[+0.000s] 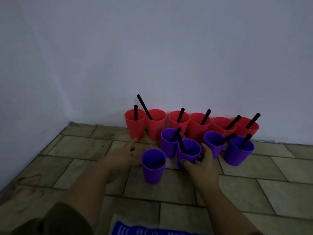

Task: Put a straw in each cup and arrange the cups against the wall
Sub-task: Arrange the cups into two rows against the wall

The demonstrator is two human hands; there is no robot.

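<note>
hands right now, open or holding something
left hand: open, holding nothing
right hand: gripping the middle purple cup

Everything is dim, under a cold bluish-grey cast that flattens the wall [152, 48] beyond the fingertips. The light is soft and even, and its source cannot be told. The red cups [198, 128] past the fingers keep a saturated, almost glowing colour, as does the purple cup [188, 153] that the right hand [201, 165] grips. Shadows are faint, only a soft darkening on the floor tiles [174, 185] beneath the left hand [122, 158]. That hand's outstretched fingers [133, 141] are smeared by motion blur, while the right hand's are crisper. Tile lines bow far to either side of the fingers, and the sleeve [55, 219] well behind them is dark and soft.
</note>
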